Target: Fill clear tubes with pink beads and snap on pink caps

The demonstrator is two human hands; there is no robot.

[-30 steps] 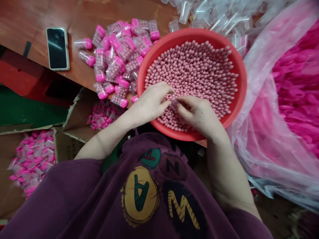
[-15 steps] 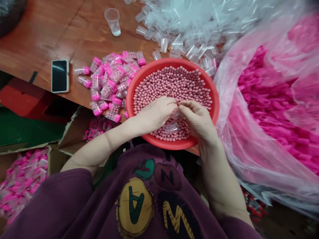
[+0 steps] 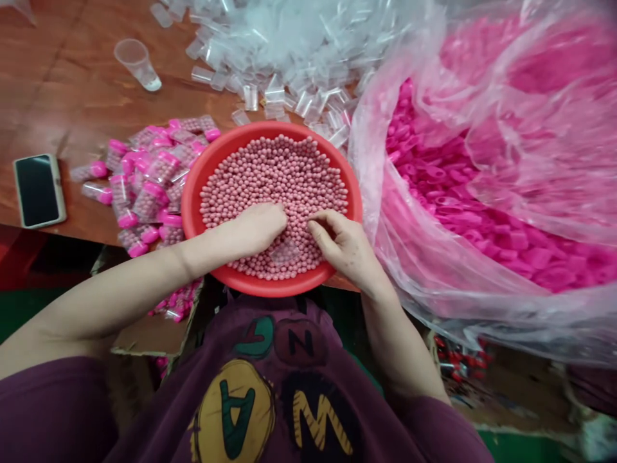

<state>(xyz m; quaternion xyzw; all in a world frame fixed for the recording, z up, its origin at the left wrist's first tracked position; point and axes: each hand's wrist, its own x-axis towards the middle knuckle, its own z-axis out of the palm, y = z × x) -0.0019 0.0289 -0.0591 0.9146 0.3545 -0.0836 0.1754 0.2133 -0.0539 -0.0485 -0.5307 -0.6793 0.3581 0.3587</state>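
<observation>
A red basin (image 3: 354,212) holds a heap of small pink beads (image 3: 284,161). My left hand (image 3: 263,227) is closed over the beads near the basin's middle, its fingertips hidden below it. To its right, my right hand (image 3: 341,245) hovers above the beads with thumb and forefinger brought close together; whatever lies between them is too small to make out. A clear plastic tube (image 3: 284,252) rests on the beads below and between the hands. Left of the basin lies a pile of bead-filled tubes with pink caps (image 3: 149,170).
Many clear empty tubes (image 3: 274,90) cover the back of the table. A large plastic bag of bright pink parts (image 3: 443,186) stands at right. A clear cup (image 3: 137,63) and a phone (image 3: 39,191) are at left. Below, a cardboard box (image 3: 154,337) holds more capped tubes.
The view has shifted right, so the basin appears farther left. My hands, together at a clear tube before, have moved apart, the left one lowering toward the beads.
</observation>
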